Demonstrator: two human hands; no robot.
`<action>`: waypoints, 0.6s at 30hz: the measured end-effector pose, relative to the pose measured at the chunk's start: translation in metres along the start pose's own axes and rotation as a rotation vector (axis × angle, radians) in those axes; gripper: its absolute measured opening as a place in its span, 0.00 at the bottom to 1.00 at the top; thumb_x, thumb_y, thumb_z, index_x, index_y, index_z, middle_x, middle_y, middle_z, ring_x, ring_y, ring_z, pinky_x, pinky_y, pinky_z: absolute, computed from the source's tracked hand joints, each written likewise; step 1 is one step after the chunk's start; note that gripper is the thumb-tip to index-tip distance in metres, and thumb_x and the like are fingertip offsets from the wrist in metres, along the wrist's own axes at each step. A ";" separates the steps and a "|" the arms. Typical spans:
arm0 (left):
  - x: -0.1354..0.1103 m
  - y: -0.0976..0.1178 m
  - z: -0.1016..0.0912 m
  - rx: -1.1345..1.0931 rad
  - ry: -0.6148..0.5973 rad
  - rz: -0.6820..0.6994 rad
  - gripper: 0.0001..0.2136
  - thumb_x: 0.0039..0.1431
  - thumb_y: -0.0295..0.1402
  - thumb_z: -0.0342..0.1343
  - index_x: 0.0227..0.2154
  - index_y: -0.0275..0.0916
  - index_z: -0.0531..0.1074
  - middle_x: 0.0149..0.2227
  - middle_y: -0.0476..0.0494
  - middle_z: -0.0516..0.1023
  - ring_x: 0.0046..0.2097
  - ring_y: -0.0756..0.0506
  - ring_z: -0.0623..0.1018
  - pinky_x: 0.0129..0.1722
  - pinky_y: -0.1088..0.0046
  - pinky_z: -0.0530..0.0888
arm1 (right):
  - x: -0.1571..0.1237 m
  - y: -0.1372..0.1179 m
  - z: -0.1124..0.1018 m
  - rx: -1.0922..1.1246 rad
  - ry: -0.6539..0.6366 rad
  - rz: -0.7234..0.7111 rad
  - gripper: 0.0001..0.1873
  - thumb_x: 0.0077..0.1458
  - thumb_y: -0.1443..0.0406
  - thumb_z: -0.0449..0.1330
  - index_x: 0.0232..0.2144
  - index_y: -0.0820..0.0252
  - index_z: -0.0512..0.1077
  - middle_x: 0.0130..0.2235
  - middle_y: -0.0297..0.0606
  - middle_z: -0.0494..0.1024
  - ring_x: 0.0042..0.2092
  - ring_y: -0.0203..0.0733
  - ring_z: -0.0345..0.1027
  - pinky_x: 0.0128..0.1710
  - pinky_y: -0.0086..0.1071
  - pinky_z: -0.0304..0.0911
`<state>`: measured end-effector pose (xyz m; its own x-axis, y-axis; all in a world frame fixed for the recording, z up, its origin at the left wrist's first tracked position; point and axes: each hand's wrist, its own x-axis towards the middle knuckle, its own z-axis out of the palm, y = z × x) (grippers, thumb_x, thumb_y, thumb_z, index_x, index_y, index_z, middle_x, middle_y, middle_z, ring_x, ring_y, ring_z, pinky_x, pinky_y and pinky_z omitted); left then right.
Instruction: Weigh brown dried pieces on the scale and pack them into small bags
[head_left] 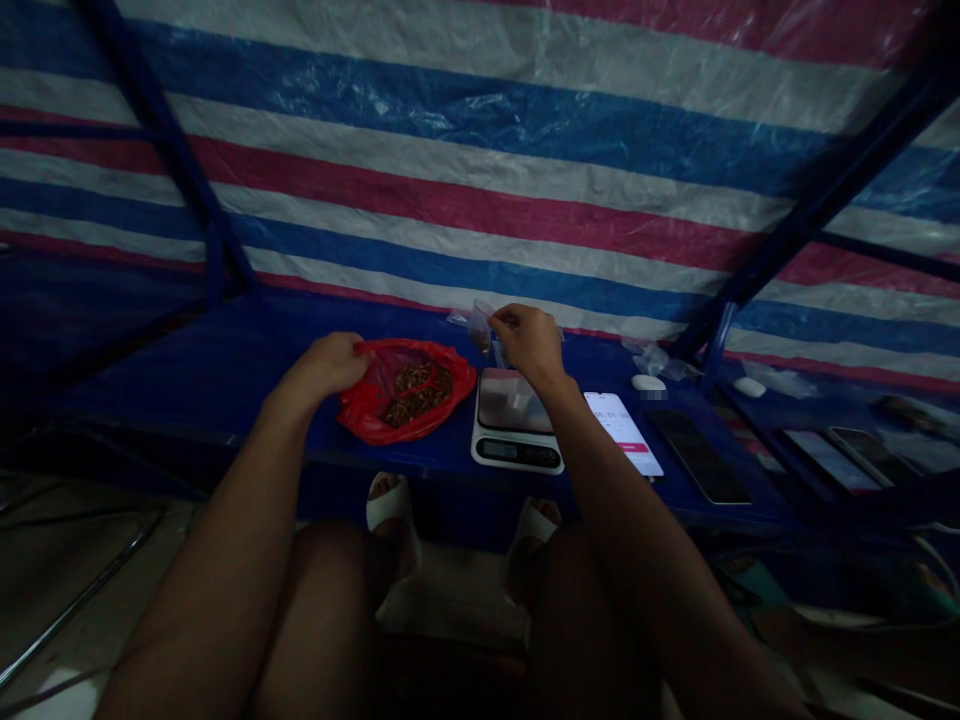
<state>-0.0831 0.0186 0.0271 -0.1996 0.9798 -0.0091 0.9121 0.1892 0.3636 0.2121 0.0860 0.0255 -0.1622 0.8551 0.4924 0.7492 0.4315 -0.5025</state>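
Observation:
My left hand [334, 362] is closed on the left edge of a red plastic bag [364, 418]. The bag lies spread, its mouth facing up, with small brown pieces [420, 392] heaped inside. My right hand [531, 340] pinches the top of a small clear plastic bag [481, 325], which has a little dark matter at its bottom. That hand is beyond a white digital scale [517, 452] with a metal plate, and my forearm covers the scale's right side. What the display reads is too small to tell.
Right of the scale lie a lit phone [622, 435] showing a timer and a dark phone [697, 455]. Behind them are a white case [648, 383] and crumpled clear plastic [652, 358]. A striped sheet [480, 190] hangs behind the blue shelf [225, 390], between slanted blue posts [161, 130].

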 end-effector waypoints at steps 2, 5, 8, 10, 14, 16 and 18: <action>-0.005 0.011 -0.009 0.033 0.063 0.017 0.14 0.58 0.41 0.54 0.40 0.40 0.80 0.37 0.37 0.85 0.39 0.36 0.83 0.37 0.65 0.75 | 0.001 0.002 0.003 -0.049 -0.034 0.011 0.11 0.65 0.61 0.61 0.43 0.56 0.83 0.44 0.44 0.86 0.47 0.51 0.80 0.49 0.40 0.71; -0.015 0.018 -0.022 0.088 -0.118 -0.019 0.18 0.57 0.48 0.57 0.39 0.39 0.81 0.36 0.35 0.85 0.39 0.34 0.83 0.37 0.63 0.75 | -0.002 0.006 0.006 -0.126 -0.129 0.047 0.10 0.64 0.64 0.61 0.42 0.56 0.83 0.44 0.46 0.86 0.49 0.52 0.80 0.51 0.41 0.70; -0.015 0.015 -0.025 0.143 -0.200 -0.023 0.29 0.54 0.59 0.58 0.42 0.35 0.81 0.41 0.29 0.85 0.44 0.30 0.84 0.40 0.61 0.77 | -0.005 0.006 0.006 -0.140 -0.149 0.048 0.15 0.63 0.65 0.61 0.50 0.58 0.80 0.49 0.49 0.85 0.51 0.54 0.79 0.54 0.44 0.69; -0.003 0.016 -0.019 0.145 -0.071 0.033 0.36 0.53 0.61 0.58 0.49 0.31 0.79 0.51 0.23 0.82 0.52 0.27 0.82 0.47 0.59 0.77 | -0.007 0.001 0.003 -0.146 -0.105 0.014 0.23 0.63 0.65 0.62 0.59 0.60 0.75 0.54 0.52 0.82 0.54 0.57 0.77 0.56 0.47 0.69; 0.036 0.026 0.012 0.004 0.020 0.254 0.36 0.52 0.55 0.63 0.57 0.33 0.76 0.61 0.25 0.77 0.61 0.29 0.77 0.56 0.60 0.74 | -0.016 -0.020 -0.002 -0.147 0.005 -0.104 0.27 0.64 0.62 0.61 0.63 0.65 0.70 0.60 0.57 0.77 0.61 0.61 0.70 0.61 0.50 0.64; 0.052 0.031 0.027 -0.095 -0.064 0.332 0.30 0.51 0.50 0.65 0.53 0.37 0.79 0.55 0.30 0.82 0.54 0.32 0.82 0.51 0.62 0.76 | -0.024 -0.031 0.002 -0.111 -0.060 -0.133 0.27 0.65 0.59 0.61 0.63 0.64 0.69 0.57 0.56 0.79 0.59 0.60 0.73 0.60 0.50 0.65; 0.060 0.033 0.037 -0.141 -0.149 0.369 0.19 0.54 0.46 0.62 0.44 0.40 0.82 0.45 0.36 0.87 0.44 0.37 0.84 0.43 0.66 0.77 | -0.031 -0.037 0.010 -0.093 -0.183 -0.129 0.30 0.63 0.57 0.65 0.63 0.62 0.68 0.51 0.54 0.82 0.55 0.61 0.75 0.58 0.50 0.67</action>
<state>-0.0515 0.0857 0.0043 0.1943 0.9808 0.0146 0.8530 -0.1763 0.4912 0.1831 0.0459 0.0221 -0.3679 0.8363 0.4066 0.7696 0.5193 -0.3717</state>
